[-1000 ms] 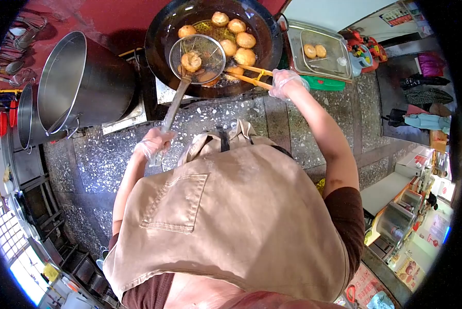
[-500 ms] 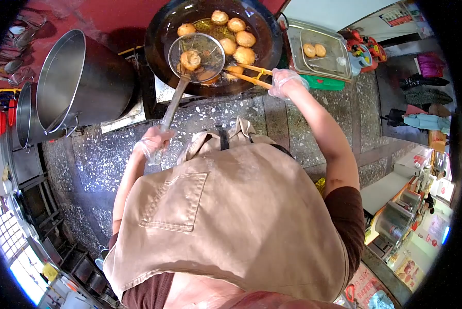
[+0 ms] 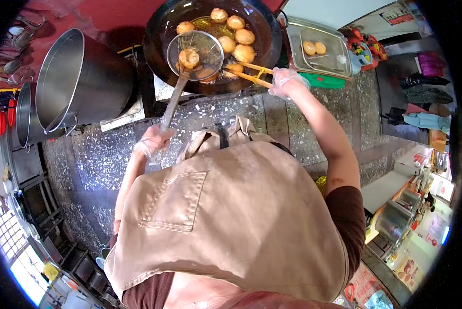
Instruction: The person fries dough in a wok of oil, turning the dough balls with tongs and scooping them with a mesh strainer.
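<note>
A dark wok (image 3: pixel 153 46) holds oil and several golden-brown fried balls (image 3: pixel 245 36). My left hand (image 3: pixel 156 142), in a clear plastic glove, is closed around the handle of a wire strainer (image 3: pixel 175 101). One fried ball (image 3: pixel 188 58) rests in the strainer's mesh, over the near left part of the wok. Also gloved, my right hand (image 3: pixel 286 82) grips long yellow tongs (image 3: pixel 259 74). The tips of the tongs reach into the wok near a fried ball (image 3: pixel 234 69) at the right of the strainer.
Right of the wok, a metal tray (image 3: pixel 327 62) holds two fried balls (image 3: pixel 314 48), with a green object (image 3: pixel 324 82) below it. Large metal pots (image 3: pixel 102 82) stand at the left. Gas canisters and hanging clothes are farther right.
The strainer, with the ball in it, has shifted very slightly left and up in view. Both hands keep their grips and have hardly moved.
</note>
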`<action>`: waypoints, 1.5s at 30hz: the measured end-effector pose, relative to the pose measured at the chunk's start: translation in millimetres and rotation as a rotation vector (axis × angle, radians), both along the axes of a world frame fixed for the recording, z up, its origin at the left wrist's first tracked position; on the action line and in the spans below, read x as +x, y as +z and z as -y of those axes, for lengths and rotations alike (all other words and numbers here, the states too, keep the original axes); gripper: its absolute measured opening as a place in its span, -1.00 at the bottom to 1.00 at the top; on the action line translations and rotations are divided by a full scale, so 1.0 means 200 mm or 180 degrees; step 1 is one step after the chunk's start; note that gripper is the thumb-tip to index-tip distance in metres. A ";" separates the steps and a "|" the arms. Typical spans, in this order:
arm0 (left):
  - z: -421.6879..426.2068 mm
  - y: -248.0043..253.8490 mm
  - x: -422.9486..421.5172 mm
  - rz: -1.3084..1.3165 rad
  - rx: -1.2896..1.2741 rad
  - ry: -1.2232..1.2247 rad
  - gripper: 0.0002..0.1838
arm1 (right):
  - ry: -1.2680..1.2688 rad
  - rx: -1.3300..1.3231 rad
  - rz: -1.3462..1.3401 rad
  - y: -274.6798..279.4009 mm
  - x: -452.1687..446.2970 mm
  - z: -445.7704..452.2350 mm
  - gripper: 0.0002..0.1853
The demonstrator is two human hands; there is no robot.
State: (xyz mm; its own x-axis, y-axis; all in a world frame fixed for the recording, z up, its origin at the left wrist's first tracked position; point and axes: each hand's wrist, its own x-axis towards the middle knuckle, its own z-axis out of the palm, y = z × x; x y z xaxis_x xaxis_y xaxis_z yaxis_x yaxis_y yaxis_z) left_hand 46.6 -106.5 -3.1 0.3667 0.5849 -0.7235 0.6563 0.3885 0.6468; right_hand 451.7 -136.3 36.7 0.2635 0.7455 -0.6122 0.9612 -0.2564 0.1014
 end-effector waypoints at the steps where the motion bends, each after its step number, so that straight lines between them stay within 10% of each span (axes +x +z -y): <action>1: 0.00 0.00 0.00 -0.0017 0.0046 0.0008 -0.69 | 0.0023 -0.0015 0.0001 0.00 0.00 0.00 -0.54; 45: 0.11 0.01 0.07 0.0013 0.0086 0.0394 -0.71 | 0.0118 0.0038 0.0116 0.01 -0.02 0.03 -0.45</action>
